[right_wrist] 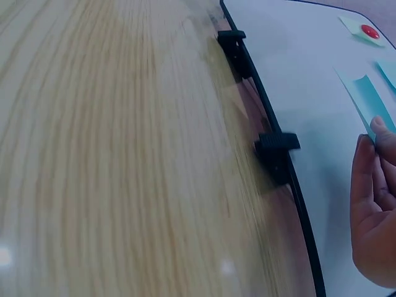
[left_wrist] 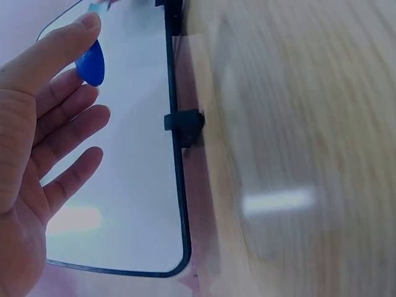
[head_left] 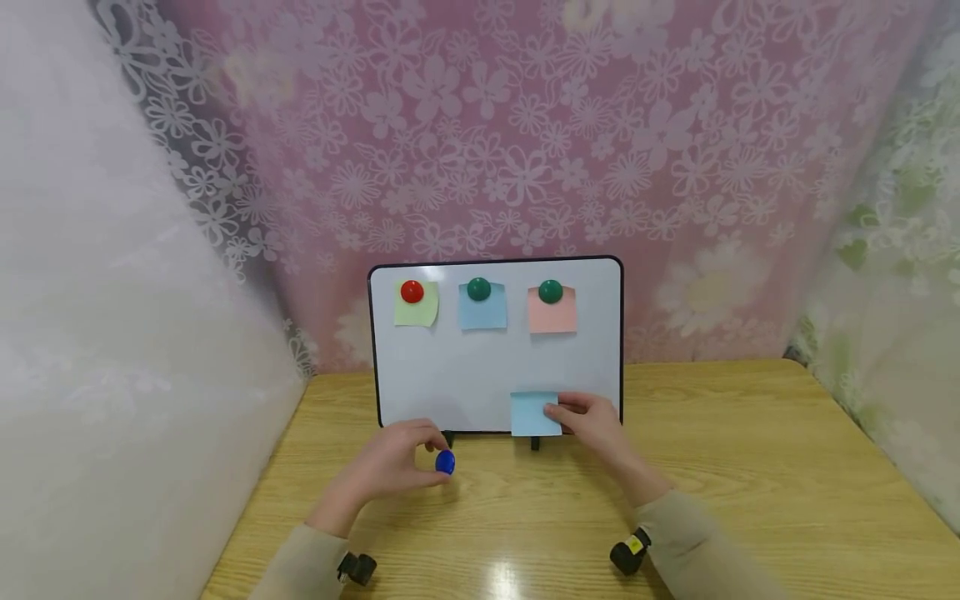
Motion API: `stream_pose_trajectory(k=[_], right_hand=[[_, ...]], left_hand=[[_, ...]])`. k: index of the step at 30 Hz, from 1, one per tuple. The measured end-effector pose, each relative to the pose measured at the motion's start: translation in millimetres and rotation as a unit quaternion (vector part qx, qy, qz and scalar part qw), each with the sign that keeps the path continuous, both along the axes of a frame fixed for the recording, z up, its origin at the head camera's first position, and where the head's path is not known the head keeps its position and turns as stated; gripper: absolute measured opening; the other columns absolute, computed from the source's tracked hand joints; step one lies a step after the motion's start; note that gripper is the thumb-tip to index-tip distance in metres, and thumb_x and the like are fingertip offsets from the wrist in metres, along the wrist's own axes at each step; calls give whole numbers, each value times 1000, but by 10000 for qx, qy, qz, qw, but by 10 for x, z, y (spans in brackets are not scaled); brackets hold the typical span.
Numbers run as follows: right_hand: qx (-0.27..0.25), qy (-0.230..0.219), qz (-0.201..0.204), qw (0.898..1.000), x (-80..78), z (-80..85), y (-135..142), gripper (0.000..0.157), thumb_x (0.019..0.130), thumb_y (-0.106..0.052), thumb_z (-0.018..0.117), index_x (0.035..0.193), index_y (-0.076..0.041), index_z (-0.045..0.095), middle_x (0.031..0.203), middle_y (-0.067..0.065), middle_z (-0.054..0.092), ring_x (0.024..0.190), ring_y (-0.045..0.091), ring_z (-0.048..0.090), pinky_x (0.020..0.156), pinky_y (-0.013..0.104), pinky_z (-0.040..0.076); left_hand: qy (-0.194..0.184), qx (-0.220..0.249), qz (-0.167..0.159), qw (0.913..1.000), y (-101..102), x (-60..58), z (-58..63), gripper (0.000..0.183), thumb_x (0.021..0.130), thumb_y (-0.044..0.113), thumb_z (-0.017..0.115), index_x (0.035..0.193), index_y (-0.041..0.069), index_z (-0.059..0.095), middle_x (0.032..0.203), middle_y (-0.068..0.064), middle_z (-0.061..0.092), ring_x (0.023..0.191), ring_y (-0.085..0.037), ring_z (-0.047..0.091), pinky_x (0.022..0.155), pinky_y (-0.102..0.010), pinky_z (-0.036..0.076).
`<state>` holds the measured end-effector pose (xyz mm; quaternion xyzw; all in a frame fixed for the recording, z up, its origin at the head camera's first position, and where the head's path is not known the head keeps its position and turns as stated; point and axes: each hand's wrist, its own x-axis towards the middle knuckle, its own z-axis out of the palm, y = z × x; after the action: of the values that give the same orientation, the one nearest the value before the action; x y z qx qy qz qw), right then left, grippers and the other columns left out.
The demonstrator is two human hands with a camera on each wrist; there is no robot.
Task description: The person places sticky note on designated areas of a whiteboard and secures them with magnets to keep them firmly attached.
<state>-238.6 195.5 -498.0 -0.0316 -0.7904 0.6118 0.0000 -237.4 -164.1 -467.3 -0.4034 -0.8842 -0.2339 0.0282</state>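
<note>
Between thumb and finger, my left hand (head_left: 397,461) pinches a round blue magnet (head_left: 446,462) just in front of the whiteboard's lower edge. The left wrist view shows the same blue magnet (left_wrist: 91,64) at the fingertips, the other fingers spread loosely. My right hand (head_left: 596,423) pinches a light blue sticky note (head_left: 534,414) by its right side, before the lower right part of the whiteboard (head_left: 442,367). In the right wrist view the note (right_wrist: 366,102) stands tilted out from the board, held between thumb and finger.
Along the board's top, a red magnet (head_left: 412,292) holds a green note (head_left: 415,315), a green magnet (head_left: 478,289) a blue note (head_left: 482,315), and another green magnet (head_left: 551,291) a pink note (head_left: 552,321). Black feet (head_left: 535,443) support the board on the wooden table (head_left: 720,467).
</note>
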Motion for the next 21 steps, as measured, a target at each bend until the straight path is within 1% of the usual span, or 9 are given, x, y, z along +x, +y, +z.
stream_pose_trajectory(k=[5, 9, 13, 16, 19, 21], right_hand=[[107, 463, -281, 9985, -101, -57, -239, 48, 98, -22, 82, 134, 7, 70, 118, 20, 76, 100, 26, 75, 81, 34, 63], [67, 724, -460, 9963, -143, -72, -404, 41, 97, -18, 83, 129, 6, 74, 112, 17, 78, 96, 23, 74, 76, 28, 61], [59, 940, -598, 9938, -171, -91, -538, 37, 96, -16, 83, 127, 2, 76, 107, 14, 78, 91, 20, 72, 72, 26, 60], [89, 1122, -703, 9912, -193, -108, -615, 33, 94, -17, 85, 124, -5, 78, 103, 10, 78, 87, 19, 73, 70, 25, 58], [72, 1354, -827, 9873, -202, -106, -672, 30, 92, -16, 88, 119, -8, 79, 99, 7, 80, 88, 20, 75, 71, 25, 58], [87, 1501, -897, 9846, -201, -94, -704, 27, 91, -16, 89, 115, -8, 79, 97, 7, 80, 90, 21, 76, 72, 26, 59]], left_hand=[[105, 24, 23, 9999, 145, -82, 49, 29, 85, 36, 94, 104, 24, 76, 100, 16, 67, 92, -16, 68, 82, -29, 57], [138, 84, 39, 9999, 262, -147, 69, 29, 85, 34, 94, 105, 22, 77, 101, 14, 69, 93, -19, 70, 81, -30, 58], [180, 40, 216, 9996, 366, -211, 78, 31, 85, 34, 94, 107, 20, 78, 102, 12, 71, 95, -19, 69, 82, -31, 58], [234, -17, 401, 9989, 431, -256, 79, 32, 85, 35, 94, 108, 20, 78, 103, 11, 71, 96, -17, 69, 84, -32, 58], [482, 97, 557, 9972, 484, -302, 74, 34, 84, 36, 95, 108, 18, 78, 105, 7, 73, 97, -18, 70, 86, -34, 59], [782, 242, 626, 9947, 514, -329, 64, 36, 83, 36, 95, 108, 16, 78, 106, 4, 74, 98, -18, 70, 88, -35, 59]])
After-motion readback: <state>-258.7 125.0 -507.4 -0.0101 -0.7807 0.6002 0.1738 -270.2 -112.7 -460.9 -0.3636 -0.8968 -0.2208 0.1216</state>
